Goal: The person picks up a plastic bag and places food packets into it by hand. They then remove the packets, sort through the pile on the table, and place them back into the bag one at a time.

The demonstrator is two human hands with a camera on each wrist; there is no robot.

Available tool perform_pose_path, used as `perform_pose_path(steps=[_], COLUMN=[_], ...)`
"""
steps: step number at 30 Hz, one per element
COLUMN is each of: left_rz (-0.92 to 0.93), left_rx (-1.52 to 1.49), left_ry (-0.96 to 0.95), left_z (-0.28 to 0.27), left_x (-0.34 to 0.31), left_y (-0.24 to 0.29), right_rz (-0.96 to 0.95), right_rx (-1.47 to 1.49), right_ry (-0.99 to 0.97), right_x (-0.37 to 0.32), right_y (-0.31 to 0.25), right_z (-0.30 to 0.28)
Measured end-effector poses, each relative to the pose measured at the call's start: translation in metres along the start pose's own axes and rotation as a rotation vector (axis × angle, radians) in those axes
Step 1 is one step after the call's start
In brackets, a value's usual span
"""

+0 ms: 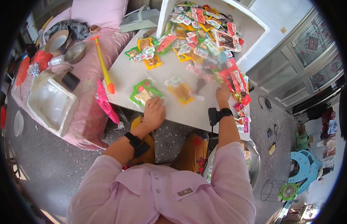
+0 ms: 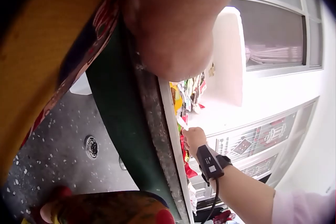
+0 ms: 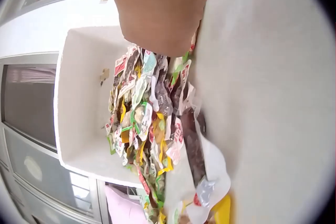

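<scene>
On the pale tabletop, my left hand rests at the near edge, fingertips on the lower corner of a green-edged clear snack packet. Just right of it lies a yellow-edged snack packet. My right hand is at the table's right side, pinching a blurred green-and-white snack packet beside a stack of red packets. In the right wrist view its fingers are hidden behind the wrist, and a long dark-filled packet lies close by.
A white foam box lies at the back, a heap of mixed snack packets spilling from it. Several packets form a small pile at the left. A yellow toy pump and pink bag border the table's left edge.
</scene>
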State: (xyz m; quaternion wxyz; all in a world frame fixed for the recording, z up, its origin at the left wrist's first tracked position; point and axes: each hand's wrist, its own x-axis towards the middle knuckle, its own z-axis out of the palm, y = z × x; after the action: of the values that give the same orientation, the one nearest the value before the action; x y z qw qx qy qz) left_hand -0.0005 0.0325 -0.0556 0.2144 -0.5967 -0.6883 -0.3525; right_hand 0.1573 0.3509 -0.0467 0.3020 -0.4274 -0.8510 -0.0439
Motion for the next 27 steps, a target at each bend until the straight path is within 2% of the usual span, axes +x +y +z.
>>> perform_pose_path(steps=[2, 3, 6, 12, 15, 18, 21, 24, 27], left_rz=[0.002, 0.0, -0.01, 0.0, -0.016, -0.027, -0.03, -0.026, -0.001], left_rx=[-0.004, -0.004, 0.002, 0.016, 0.009, 0.014, 0.0, -0.003, 0.019], left_ry=[-0.01, -0.016, -0.034, -0.042, -0.054, -0.057, -0.044, -0.049, -0.021], left_z=[0.0, 0.001, 0.0, 0.001, -0.001, -0.001, 0.001, 0.001, 0.002], left_x=[0.001, 0.001, 0.002, 0.003, 0.004, 0.003, 0.001, 0.0, -0.001], left_y=[-0.001, -0.001, -0.002, -0.001, 0.0, 0.001, 0.0, 0.0, -0.001], right_rz=[0.046, -0.048, -0.018, -0.142, -0.181, -0.17, -0.219, -0.245, -0.263], right_rx=[-0.174, -0.213, -0.367, -0.488, -0.406, -0.312, -0.149, 0.072, 0.356], right_ry=[-0.002, -0.005, -0.009, -0.045, -0.006, -0.053, 0.039, 0.118, 0.067], right_x=[0.008, 0.014, 0.027, 0.042, 0.042, 0.037, 0.025, 0.006, -0.016], right_y=[0.001, 0.002, -0.003, 0.009, 0.009, 0.001, -0.016, -0.037, -0.058], right_z=[0.003, 0.005, 0.014, 0.027, 0.026, 0.015, -0.006, -0.035, -0.056])
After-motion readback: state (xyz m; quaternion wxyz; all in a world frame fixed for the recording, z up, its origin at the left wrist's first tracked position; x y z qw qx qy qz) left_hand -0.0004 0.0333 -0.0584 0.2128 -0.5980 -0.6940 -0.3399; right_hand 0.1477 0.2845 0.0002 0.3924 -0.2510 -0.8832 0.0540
